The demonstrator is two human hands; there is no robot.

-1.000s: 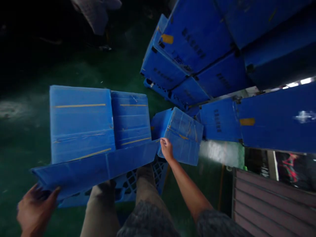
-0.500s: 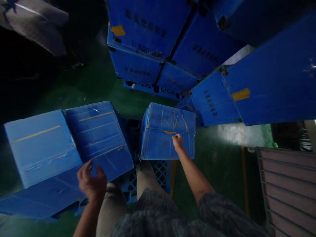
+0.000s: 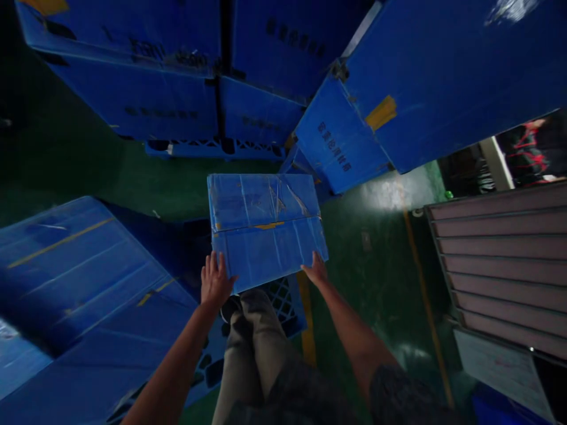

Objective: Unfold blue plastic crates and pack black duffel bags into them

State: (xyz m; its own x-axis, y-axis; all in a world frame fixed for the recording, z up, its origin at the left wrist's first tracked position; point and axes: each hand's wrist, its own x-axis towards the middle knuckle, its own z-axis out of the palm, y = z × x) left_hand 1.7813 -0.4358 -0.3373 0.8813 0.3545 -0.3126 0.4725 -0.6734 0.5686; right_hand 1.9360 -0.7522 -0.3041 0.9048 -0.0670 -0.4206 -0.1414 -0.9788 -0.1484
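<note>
"Head view, looking down at the hands: where's the blue box (image 3: 248, 251)?"

"Just in front of the person's legs (image 3: 254, 348), over the blue pallet (image 3: 297, 307). From where I stand, I can't tell whether it rests there or sits a little clear."

"And the fingers?"

"Those of the left hand (image 3: 216, 280) are spread against the near left corner, thumb held apart. The right hand (image 3: 316, 271) is at the near right corner, thumb and forefinger showing; the others are lost past the edge, so I can't tell whether they pinch it."

"How far along would you say?"

"Both hands have reached the box, I'd judge, and its top panels lie flat, meeting at a seam with a scrap of yellow tape (image 3: 269, 225). What's left is hard to say: no clear lift shows. The neighbouring box (image 3: 80, 265) on the left has no hand on it, and the stacked boxes (image 3: 128, 100) stand beyond."

"What's different from half a second ago?"

"Then the right hand was alone on this box, up by the tape, fingers curled, while the left was over by the neighbouring box. Now both are at the near corners, the legs are closer together, and that neighbour runs out of view."
</note>
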